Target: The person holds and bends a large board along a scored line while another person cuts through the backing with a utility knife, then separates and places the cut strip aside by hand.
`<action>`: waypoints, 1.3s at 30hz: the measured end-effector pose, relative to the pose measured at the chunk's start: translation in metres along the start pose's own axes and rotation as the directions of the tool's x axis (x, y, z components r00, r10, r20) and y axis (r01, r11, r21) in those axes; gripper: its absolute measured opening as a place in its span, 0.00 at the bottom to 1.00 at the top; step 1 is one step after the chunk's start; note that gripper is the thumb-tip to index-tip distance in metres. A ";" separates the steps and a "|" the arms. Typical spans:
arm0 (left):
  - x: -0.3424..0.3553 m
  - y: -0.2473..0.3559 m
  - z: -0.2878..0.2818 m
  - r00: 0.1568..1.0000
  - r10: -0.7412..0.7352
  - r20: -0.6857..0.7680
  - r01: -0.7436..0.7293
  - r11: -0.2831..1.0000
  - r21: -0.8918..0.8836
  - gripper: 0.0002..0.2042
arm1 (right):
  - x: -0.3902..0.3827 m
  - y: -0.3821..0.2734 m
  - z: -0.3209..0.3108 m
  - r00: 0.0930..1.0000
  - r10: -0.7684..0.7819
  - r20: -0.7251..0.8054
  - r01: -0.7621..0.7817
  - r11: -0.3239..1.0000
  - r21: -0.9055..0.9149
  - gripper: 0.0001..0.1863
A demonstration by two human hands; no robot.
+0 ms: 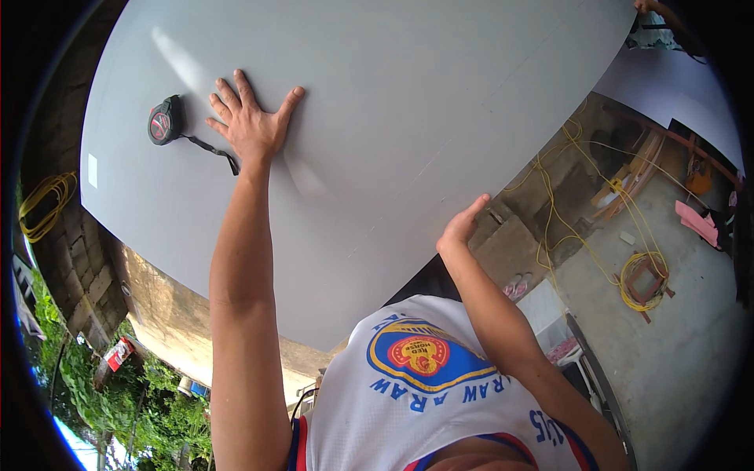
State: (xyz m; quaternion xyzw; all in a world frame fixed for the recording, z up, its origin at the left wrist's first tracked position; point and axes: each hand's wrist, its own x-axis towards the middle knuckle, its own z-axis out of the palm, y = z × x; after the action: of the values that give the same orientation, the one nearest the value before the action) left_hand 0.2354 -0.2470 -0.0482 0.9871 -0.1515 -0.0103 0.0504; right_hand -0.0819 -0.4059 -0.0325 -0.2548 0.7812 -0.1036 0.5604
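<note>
A large smooth grey board [408, 94] spreads in front of me, with a few faint pale marks along its right part. My left hand [254, 125] lies flat on it, fingers spread and nothing held. Just left of that hand, a black and red tape measure [164, 120] rests on the board, its dark wrist strap trailing toward my wrist. At the near right edge, my right hand [463, 226] holds the board, thumb along the top. Its other fingers are hidden under the edge. A small white label [93, 170] sits by the board's left edge.
Another person's hand [647, 6] shows at the far right corner. Yellow cord is wound on a reel [646, 282] on the concrete floor, with loose strands running toward the board. Slippers [517, 286] lie below. A yellow coil [49, 206] hangs by the block wall at left.
</note>
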 end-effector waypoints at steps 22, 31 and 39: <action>0.012 -0.003 0.001 0.998 0.029 -0.052 -0.029 1.000 0.003 0.59 | 0.043 0.025 0.033 0.998 -0.064 0.001 0.064 0.991 0.116 0.54; -0.001 -0.009 -0.013 0.999 0.023 -0.031 -0.025 0.998 -0.066 0.58 | 0.021 0.022 0.027 0.997 0.040 -0.067 -0.033 0.994 0.105 0.51; -0.003 0.001 -0.012 1.000 -0.013 0.013 0.013 0.999 -0.036 0.56 | 0.042 0.036 0.029 0.992 -0.124 0.017 0.122 0.990 0.073 0.50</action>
State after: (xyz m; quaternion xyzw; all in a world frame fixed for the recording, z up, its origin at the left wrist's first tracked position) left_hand 0.2331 -0.2456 -0.0359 0.9869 -0.1451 -0.0197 0.0674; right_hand -0.0757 -0.3940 -0.0934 -0.2835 0.7536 -0.1631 0.5702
